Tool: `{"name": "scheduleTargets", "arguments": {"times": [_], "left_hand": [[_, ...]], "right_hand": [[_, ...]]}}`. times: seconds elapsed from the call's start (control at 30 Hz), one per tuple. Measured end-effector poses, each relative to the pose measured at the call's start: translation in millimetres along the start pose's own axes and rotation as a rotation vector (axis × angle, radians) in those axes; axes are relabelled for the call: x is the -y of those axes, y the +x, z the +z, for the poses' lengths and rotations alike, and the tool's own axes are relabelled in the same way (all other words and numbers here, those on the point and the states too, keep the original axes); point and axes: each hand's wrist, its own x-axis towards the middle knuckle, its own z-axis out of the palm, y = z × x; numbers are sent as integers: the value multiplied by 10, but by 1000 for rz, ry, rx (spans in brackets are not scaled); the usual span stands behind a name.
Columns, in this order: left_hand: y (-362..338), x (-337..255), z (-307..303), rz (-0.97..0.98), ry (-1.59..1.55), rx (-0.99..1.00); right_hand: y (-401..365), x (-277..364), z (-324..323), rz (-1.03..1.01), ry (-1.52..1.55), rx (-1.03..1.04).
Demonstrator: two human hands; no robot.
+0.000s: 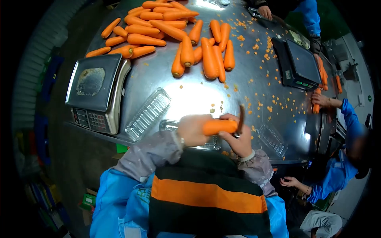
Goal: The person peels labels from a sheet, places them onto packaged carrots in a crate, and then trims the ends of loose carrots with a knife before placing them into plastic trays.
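My left hand [193,130] is wrapped round a carrot [219,127], which lies roughly level above the near edge of the metal table. At the carrot's right end, my right hand [240,143] is closed on a knife [241,118], whose narrow dark blade points upward. The blade is beside the carrot's end; whether it is cutting in cannot be made out. Under my hands sits a clear plastic tray [168,125], partly hidden by them. Another clear plastic tray [149,114] lies tilted to the left of it.
A heap of carrots [147,29] covers the back left, with several nearer the middle [209,59]. A scale [95,89] stands at left, another scale [298,63] at right. Carrot bits are scattered about. A co-worker's hand [320,100] touches a carrot; another person's hand [265,12] is across the table.
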Motion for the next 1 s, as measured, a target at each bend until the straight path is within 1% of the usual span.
{"name": "scheduleTargets", "arguments": {"times": [0.07, 0.1, 0.13, 0.17, 0.2, 0.23, 0.27, 0.3, 0.4, 0.47, 0.57, 0.67, 0.7, 0.73, 0.8, 0.87, 0.9, 0.93, 0.97, 1.0], "left_hand": [[246, 52, -23, 124, -138, 90], [388, 97, -98, 188, -210, 141], [577, 155, -244, 29, -384, 168], [888, 378, -270, 21, -302, -36], [1123, 423, -485, -99, -252, -166], [1266, 468, -626, -241, -188, -399], [1441, 562, -737, -283, 197, -551], [1640, 739, -743, -392, 361, -588], [1846, 887, -795, -506, 463, -396], [1912, 1109, -757, -511, 487, -363], [1820, 1058, -799, -523, 455, -269], [1629, 1009, -635, -96, 964, -473], [1605, 935, -560, -16, 762, -419], [1616, 874, -476, 33, 716, -319], [1651, 682, -331, 150, 673, -178], [1770, 640, -83, 290, 759, -66], [1822, 629, 44, 323, 864, -31], [1919, 743, 203, 307, 920, -23], [2042, 901, 387, 292, 977, -14], [2104, 905, 431, 279, 1036, -6]], "right_hand": [[-5, -105, -76, -43, -36, -144], [-53, -91, -164, 76, 3, -231], [-110, -88, -252, 131, 54, -303], [-167, -86, -340, 182, 109, -378], [-215, -25, -408, 268, 177, -433], [-256, -34, -440, 280, 168, -460], [-290, -52, -467, 289, 160, -491], [-316, -74, -490, 296, 151, -524], [-339, -222, -407, 125, 25, -562], [-311, -242, -412, 68, 11, -573], [-286, -260, -406, 13, 12, -579], [-273, -276, -429, -43, -60, -649], [-292, -201, -457, 26, -85, -628], [-306, -207, -477, 14, -85, -630], [-324, -211, -520, -17, -87, -632], [-394, -156, -553, 11, -60, -659], [-435, -119, -575, 15, -55, -675], [-486, -103, -597, 20, -48, -692], [-563, -111, -660, 91, -46, -705], [-624, -125, -704, 69, -37, -737]]}}
